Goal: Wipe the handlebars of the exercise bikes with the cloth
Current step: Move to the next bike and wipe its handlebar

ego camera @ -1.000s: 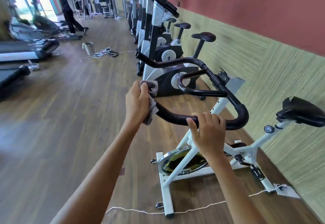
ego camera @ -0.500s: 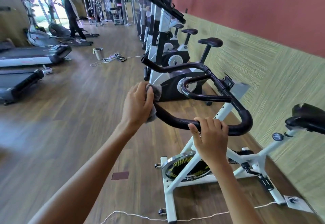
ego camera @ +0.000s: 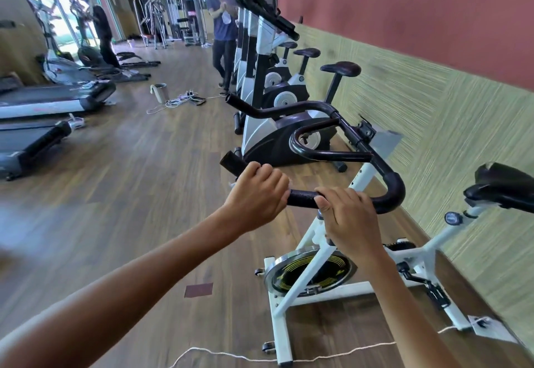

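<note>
The nearest exercise bike has a white frame and a looping black handlebar. My left hand is closed around the near bar of the handlebar, a short way in from its free end. The cloth is almost wholly hidden under that hand; only a pale scrap shows at its left edge. My right hand grips the same bar just to the right, the two hands nearly touching.
A row of upright bikes runs along the right wall beyond this one. A person in blue stands beside them. Treadmills line the left. A bucket, cables and a white cord lie on the wooden floor. The saddle is at right.
My left hand has slid with the cloth along the near bar from its free end toward my right hand. The bar's end now shows bare. My right hand kept its grip.
</note>
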`<state>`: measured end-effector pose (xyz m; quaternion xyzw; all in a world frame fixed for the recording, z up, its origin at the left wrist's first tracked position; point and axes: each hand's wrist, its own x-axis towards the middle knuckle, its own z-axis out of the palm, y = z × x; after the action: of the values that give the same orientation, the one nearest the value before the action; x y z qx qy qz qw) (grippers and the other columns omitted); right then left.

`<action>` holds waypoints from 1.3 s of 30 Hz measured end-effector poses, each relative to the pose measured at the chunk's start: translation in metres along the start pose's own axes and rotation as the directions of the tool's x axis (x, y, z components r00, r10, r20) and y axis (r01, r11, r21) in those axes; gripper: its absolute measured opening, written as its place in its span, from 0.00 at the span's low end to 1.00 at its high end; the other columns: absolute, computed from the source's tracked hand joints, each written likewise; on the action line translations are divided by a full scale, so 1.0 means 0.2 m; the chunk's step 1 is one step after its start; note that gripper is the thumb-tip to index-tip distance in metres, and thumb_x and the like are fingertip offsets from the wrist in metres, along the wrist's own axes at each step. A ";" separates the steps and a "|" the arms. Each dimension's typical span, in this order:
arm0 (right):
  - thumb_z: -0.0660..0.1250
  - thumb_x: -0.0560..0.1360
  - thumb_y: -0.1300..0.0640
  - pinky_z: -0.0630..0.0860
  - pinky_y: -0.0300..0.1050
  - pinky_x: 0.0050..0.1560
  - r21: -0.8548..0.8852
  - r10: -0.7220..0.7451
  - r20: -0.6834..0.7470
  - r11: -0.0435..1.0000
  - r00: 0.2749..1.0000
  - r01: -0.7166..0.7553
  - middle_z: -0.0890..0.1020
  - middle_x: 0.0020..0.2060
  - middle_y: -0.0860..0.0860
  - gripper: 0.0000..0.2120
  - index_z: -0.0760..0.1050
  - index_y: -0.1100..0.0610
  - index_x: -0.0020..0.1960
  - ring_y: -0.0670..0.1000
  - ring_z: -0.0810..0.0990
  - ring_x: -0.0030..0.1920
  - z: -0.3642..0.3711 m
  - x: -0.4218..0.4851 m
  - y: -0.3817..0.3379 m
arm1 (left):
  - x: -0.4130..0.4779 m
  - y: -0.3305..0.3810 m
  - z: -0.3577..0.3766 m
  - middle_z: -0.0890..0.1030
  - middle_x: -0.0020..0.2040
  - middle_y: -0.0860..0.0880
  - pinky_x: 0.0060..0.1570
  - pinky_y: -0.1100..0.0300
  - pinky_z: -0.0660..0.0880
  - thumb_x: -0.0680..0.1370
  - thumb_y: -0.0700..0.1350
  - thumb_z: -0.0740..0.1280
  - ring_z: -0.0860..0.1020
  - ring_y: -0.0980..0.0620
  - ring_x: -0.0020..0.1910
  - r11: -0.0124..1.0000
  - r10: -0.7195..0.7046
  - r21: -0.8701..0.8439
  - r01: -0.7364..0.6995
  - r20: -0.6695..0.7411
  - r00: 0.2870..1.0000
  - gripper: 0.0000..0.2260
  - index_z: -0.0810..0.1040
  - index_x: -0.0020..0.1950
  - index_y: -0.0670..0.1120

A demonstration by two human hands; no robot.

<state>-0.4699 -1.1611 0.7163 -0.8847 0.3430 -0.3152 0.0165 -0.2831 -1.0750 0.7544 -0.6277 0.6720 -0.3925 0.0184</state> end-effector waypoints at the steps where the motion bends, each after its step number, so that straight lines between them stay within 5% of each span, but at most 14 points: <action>1: 0.40 0.82 0.40 0.65 0.48 0.58 -0.017 -0.006 -0.007 1.000 1.000 0.006 0.82 0.48 0.46 0.30 0.77 0.52 0.59 0.52 0.78 0.51 0.01 0.00 0.00 | -0.02 -0.07 -0.01 0.77 0.42 0.46 0.44 0.50 0.68 0.83 0.49 0.50 0.73 0.44 0.40 1.000 -0.009 0.021 0.010 -0.032 0.999 0.16 0.75 0.49 0.44; 7: 0.41 0.82 0.40 0.65 0.48 0.58 -0.060 0.075 -0.035 0.995 0.997 -0.077 0.82 0.47 0.47 0.30 0.78 0.53 0.57 0.52 0.77 0.49 0.03 -0.01 -0.04 | -0.03 -0.12 -0.01 0.76 0.42 0.45 0.52 0.48 0.67 0.82 0.48 0.49 0.72 0.43 0.43 0.985 -0.170 0.005 0.171 -0.080 0.982 0.17 0.74 0.47 0.44; 13: 0.46 0.82 0.44 0.67 0.49 0.61 0.001 0.060 -0.012 0.998 0.998 -0.060 0.82 0.49 0.46 0.24 0.77 0.52 0.59 0.51 0.78 0.51 -0.02 -0.01 -0.03 | -0.02 0.02 -0.02 0.77 0.47 0.46 0.54 0.49 0.68 0.83 0.49 0.47 0.74 0.44 0.46 0.998 -0.062 -0.012 0.062 0.008 0.998 0.18 0.75 0.53 0.44; 18: 0.50 0.84 0.50 0.67 0.45 0.39 -0.025 0.089 0.057 0.996 0.994 -0.087 0.72 0.31 0.44 0.16 0.72 0.52 0.43 0.50 0.71 0.33 -0.10 0.06 0.00 | -0.08 -0.18 -0.04 0.77 0.49 0.45 0.58 0.48 0.67 0.82 0.48 0.50 0.74 0.43 0.49 0.986 -0.165 0.003 0.165 -0.024 0.986 0.16 0.74 0.54 0.44; 22: 0.47 0.84 0.50 0.70 0.50 0.51 -0.167 0.193 -0.005 0.967 0.981 -0.191 0.75 0.30 0.48 0.21 0.72 0.54 0.39 0.52 0.71 0.34 -0.10 0.06 0.09 | -0.02 0.08 -0.01 0.76 0.48 0.46 0.61 0.47 0.65 0.81 0.49 0.46 0.73 0.43 0.49 0.980 -0.194 -0.023 0.195 0.058 0.979 0.19 0.75 0.53 0.44; 27: 0.50 0.84 0.51 0.66 0.48 0.48 -0.114 0.150 0.062 0.983 0.987 -0.142 0.72 0.31 0.47 0.20 0.70 0.54 0.37 0.52 0.71 0.34 -0.10 0.05 0.16 | -0.02 0.13 -0.02 0.79 0.49 0.48 0.60 0.51 0.66 0.82 0.50 0.49 0.75 0.46 0.50 0.954 -0.259 -0.145 0.262 0.039 0.965 0.17 0.75 0.53 0.46; 39: 0.51 0.82 0.52 0.69 0.49 0.47 -0.106 0.104 -0.157 0.987 0.982 -0.122 0.71 0.29 0.45 0.20 0.75 0.55 0.38 0.49 0.67 0.32 -0.03 0.03 0.17 | -0.03 0.03 0.01 0.78 0.48 0.49 0.56 0.51 0.66 0.82 0.50 0.50 0.75 0.46 0.47 0.984 -0.163 -0.080 0.160 -0.025 0.986 0.16 0.76 0.54 0.47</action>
<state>-0.4902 -1.1904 0.7149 -0.8368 0.4106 -0.3597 -0.0429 -0.2867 -1.0718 0.7476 -0.6743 0.6338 -0.3759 -0.0484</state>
